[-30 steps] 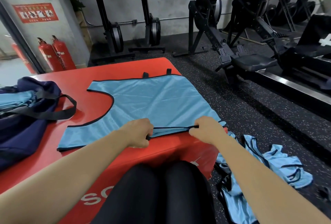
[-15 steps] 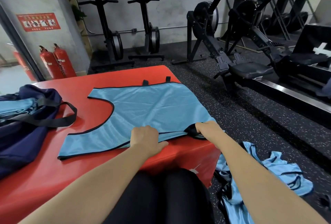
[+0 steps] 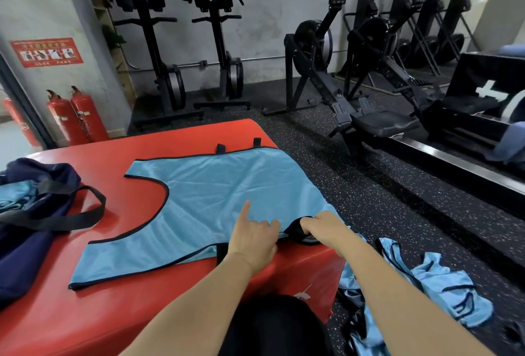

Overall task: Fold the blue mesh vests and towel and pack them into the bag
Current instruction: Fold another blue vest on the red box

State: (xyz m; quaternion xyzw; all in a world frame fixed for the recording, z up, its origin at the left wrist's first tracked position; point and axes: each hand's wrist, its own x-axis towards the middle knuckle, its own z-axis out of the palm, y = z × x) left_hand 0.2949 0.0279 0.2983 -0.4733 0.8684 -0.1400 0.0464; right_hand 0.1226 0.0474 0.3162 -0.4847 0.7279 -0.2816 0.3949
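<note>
A blue mesh vest (image 3: 216,202) with black trim lies spread flat on the red padded box (image 3: 85,316). My left hand (image 3: 252,239) rests on its near edge, index finger straight out over the mesh, the other fingers curled. My right hand (image 3: 324,227) grips a bunched black strap at the vest's near right corner. A navy bag (image 3: 31,230) sits at the left with blue fabric showing inside and a black strap looped out. More blue vests (image 3: 426,293) lie crumpled on the floor to the right.
Rowing machines (image 3: 369,116) and upright ski trainers (image 3: 221,51) stand beyond the box on the speckled black floor. Two red fire extinguishers (image 3: 76,116) lean by the wall at the left. My dark-clad knees (image 3: 272,324) press against the box's front.
My left hand let go of the trim and slid forward onto the vest with the index finger extended. My right hand gathered the black strap at the right corner into a bunch.
</note>
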